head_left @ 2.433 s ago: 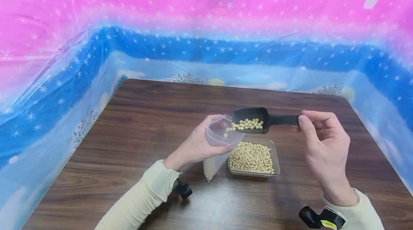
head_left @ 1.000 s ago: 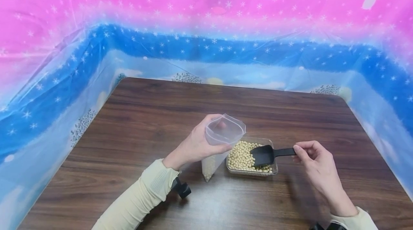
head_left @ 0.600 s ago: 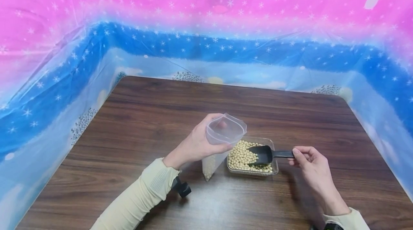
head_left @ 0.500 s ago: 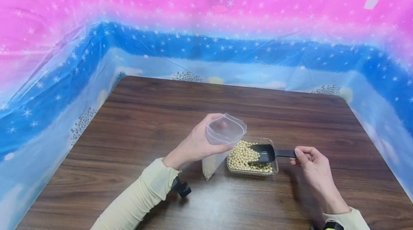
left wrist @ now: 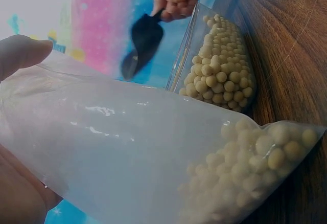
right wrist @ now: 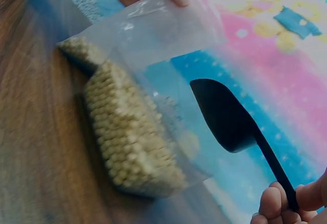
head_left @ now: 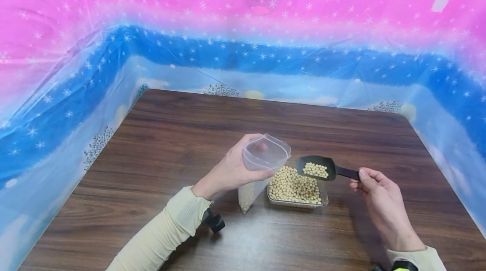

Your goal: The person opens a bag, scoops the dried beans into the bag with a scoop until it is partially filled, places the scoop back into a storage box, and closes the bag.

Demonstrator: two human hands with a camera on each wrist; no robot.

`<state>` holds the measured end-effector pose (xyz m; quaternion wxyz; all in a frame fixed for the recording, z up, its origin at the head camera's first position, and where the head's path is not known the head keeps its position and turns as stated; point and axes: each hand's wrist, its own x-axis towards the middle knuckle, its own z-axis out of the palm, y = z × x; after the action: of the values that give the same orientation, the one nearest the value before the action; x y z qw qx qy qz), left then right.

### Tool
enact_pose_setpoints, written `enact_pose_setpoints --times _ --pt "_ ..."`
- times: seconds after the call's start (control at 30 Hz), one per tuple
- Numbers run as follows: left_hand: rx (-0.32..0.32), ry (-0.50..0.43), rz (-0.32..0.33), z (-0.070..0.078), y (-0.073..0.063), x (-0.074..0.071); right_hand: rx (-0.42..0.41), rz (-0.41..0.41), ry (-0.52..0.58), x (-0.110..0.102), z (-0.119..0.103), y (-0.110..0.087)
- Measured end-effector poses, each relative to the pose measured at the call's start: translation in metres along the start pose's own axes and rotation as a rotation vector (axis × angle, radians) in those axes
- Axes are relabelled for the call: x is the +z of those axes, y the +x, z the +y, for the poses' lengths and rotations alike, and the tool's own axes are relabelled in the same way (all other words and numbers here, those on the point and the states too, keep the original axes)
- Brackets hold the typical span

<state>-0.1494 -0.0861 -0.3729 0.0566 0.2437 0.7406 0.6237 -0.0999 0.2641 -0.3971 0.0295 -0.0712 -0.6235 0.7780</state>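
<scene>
In the head view my left hand (head_left: 233, 167) grips a translucent plastic bag (left wrist: 117, 132) near its top, and the bag's mouth is held wide. Pale round beans (left wrist: 245, 168) fill the bag's bottom corner, which reaches down to the table. My right hand (head_left: 383, 199) pinches the handle end of a black scoop (head_left: 317, 167). Some beans lie in the scoop, which hovers above the right part of a clear plastic container (head_left: 298, 204). Many more beans (head_left: 290, 186) fill that container, just right of the bag.
Beneath everything is a dark wood-grain table (head_left: 190, 123) with rounded far corners. A pink and blue patterned cloth (head_left: 235, 60) surrounds its back and sides. Each wrist carries a small black camera, the left one (head_left: 214, 221) below the sleeve cuff.
The scoop first tipped beans into the bag, then dug into the container. Now my right hand has lifted it out with beans inside. The left hand and bag have barely moved.
</scene>
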Motion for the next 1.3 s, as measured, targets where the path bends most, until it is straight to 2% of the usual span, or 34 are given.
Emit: enact_pose_setpoints --times 0.13,0.23,0.5,0.6,0.73,0.93,1.13,1.3 --pt "-0.004 -0.014 -0.002 0.001 0.000 0.000 -0.052 -0.034 0.166 0.002 -0.014 -0.003" --pt "-0.010 -0.024 -0.003 0.002 0.000 0.000 -0.089 -0.059 0.245 0.007 -0.025 -0.006" --pt "-0.006 0.003 -0.002 0.003 -0.001 0.000 -0.186 -0.135 0.317 0.030 -0.051 -0.011" --pt "-0.012 0.002 -0.005 0.003 -0.001 0.000 -0.219 -0.138 0.343 0.040 -0.056 -0.015" --pt "-0.018 0.002 -0.008 0.003 -0.001 0.000 -0.259 -0.088 0.316 0.055 -0.059 -0.019" --pt "-0.013 0.009 -0.009 0.003 0.000 0.001 -0.302 0.011 0.199 0.074 -0.059 -0.023" --pt "-0.004 -0.008 -0.011 0.003 0.000 0.001 -0.415 0.120 0.057 0.087 -0.061 -0.023" --pt "-0.006 -0.030 -0.017 0.003 0.000 0.001 -0.507 0.129 -0.060 0.091 -0.062 -0.023"
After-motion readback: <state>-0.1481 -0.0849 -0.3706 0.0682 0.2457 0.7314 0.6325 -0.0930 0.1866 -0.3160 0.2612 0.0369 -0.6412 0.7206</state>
